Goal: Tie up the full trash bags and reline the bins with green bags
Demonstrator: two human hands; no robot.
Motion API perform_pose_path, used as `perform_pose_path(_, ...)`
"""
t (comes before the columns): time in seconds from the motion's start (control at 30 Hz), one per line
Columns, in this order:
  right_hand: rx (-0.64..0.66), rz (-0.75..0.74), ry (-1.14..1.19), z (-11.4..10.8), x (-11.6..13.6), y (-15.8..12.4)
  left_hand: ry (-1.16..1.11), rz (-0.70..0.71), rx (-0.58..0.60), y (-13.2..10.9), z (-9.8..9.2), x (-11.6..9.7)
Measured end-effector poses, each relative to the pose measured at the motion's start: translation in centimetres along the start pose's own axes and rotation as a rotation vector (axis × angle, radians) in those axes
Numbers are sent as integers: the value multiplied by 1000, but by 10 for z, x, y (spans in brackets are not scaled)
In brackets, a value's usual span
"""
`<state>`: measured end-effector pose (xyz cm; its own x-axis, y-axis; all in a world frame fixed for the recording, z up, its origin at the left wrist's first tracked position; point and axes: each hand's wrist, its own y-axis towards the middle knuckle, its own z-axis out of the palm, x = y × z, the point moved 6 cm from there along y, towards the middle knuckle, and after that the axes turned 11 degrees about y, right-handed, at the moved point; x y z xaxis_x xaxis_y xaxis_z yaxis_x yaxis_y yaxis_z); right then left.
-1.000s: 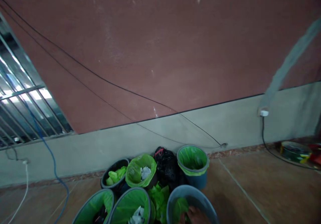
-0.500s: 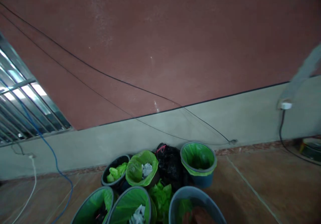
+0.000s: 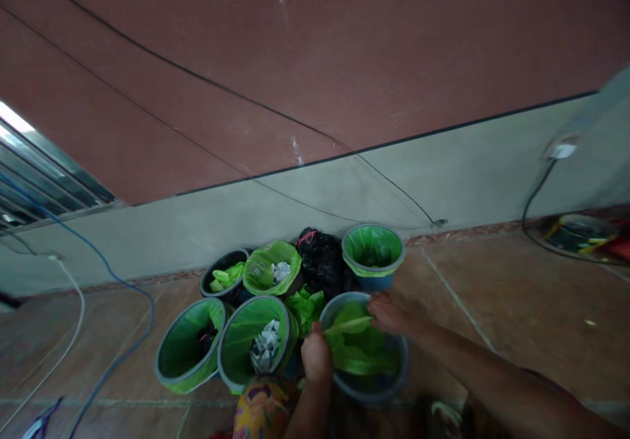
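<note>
A light-green plastic bag (image 3: 361,350) is stretched over the mouth of a grey-blue bin (image 3: 401,373), partly down inside it. My left hand (image 3: 316,354) is closed at the bin's left side, its thumb up, gripping one end of the bag's edge. Across the mouth, my right hand (image 3: 388,314) pinches the bag's edge at the far right rim. Between the two hands the edge is pulled into a taut strip. Just left of this bin lies a crumpled green bag (image 3: 306,306).
Lined bins stand around: one with crumpled paper (image 3: 266,347), a left bin (image 3: 184,347) with something dark inside, and several along the wall. A tied black bag (image 3: 319,262) leans there. A blue hose (image 3: 121,354) and white cable (image 3: 79,324) cross the tiled floor.
The view has tilted down, so the bins sit higher in the picture. Both forearms now show, and the green bag is held stretched over the bin's mouth.
</note>
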<state>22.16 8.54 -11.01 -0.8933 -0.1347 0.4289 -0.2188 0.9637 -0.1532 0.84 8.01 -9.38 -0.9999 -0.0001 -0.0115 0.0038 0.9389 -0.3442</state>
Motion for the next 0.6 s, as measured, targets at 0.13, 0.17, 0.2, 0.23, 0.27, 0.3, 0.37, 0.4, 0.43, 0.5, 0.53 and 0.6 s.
perform_pose_path(0.13, -45, 112, 111, -21, -4, -3, 8, -19, -23, 1, 0, 6)
perform_pose_path(0.17, -67, 159, 149, -25, -6, -2, 7, -32, -25, 2, 0, 8)
perform_pose_path(0.2, -84, 207, 179, -27, -9, -2, 6, -49, -27, 2, 1, 10)
perform_pose_path(0.23, -99, 251, 203, -28, -12, -1, 5, -68, -27, 2, 2, 12)
perform_pose_path(0.27, -115, 285, 220, -29, -15, -1, 7, -86, -25, 3, 3, 15)
perform_pose_path(0.3, -135, 309, 234, -30, -17, -1, 11, -102, -25, 3, 3, 17)
perform_pose_path(0.37, -185, 335, 255, -33, -23, -2, 19, -132, -25, 3, 4, 21)
perform_pose_path(0.4, -208, 334, 260, -34, -24, -3, 16, -145, -23, 4, 4, 22)
perform_pose_path(0.43, -225, 321, 259, -36, -25, -4, 8, -158, -20, 4, 4, 23)
perform_pose_path(0.5, -222, 270, 255, -36, -25, -6, -20, -169, -17, 4, 5, 24)
perform_pose_path(0.53, -205, 242, 257, -35, -24, -6, -33, -171, -22, 4, 5, 24)
perform_pose_path(0.6, -163, 200, 273, -31, -24, -4, -46, -174, -38, 4, 5, 23)
